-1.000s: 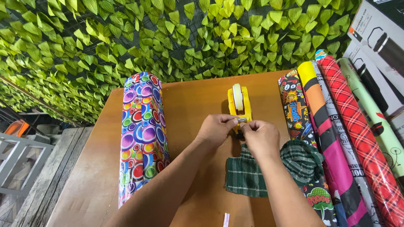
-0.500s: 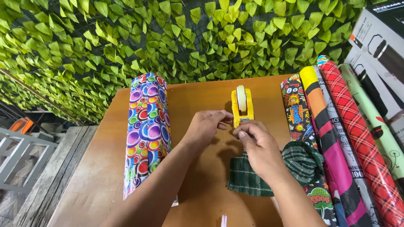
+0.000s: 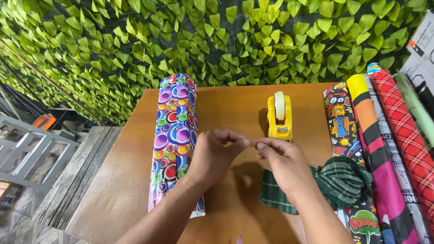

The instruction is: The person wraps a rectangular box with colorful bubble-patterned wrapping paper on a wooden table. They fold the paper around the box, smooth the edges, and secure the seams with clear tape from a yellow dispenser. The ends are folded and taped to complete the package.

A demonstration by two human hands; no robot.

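Both hands are raised just above the wooden table (image 3: 135,149), near its middle. The left hand (image 3: 212,156) and the right hand (image 3: 285,165) are brought together so that their fingertips almost meet at one spot between them. On each hand, thumb and forefinger are pinched together. A piece of clear tape appears to be stretched between the two pinches, but it is too thin and transparent to be made out with certainty.

The yellow tape dispenser (image 3: 280,116) is positioned upright on the table just beyond the fingertips, slightly to the right, and is touched by neither hand. A roll of clear tape is seated in its top.

A roll of wrapping paper with coloured circles (image 3: 175,131) is laid lengthwise to the left of the left hand, close beside the wrist. A green checked cloth (image 3: 337,183) is bunched on the table beside the right forearm and partly rests on the nearest of the rolls to the right.

Along the right edge of the table, several further rolls are laid side by side: a comic-print roll (image 3: 343,131), an orange and pink roll (image 3: 368,131), and a red tartan roll (image 3: 404,131). The table is backed by a wall of green artificial leaves (image 3: 217,40).
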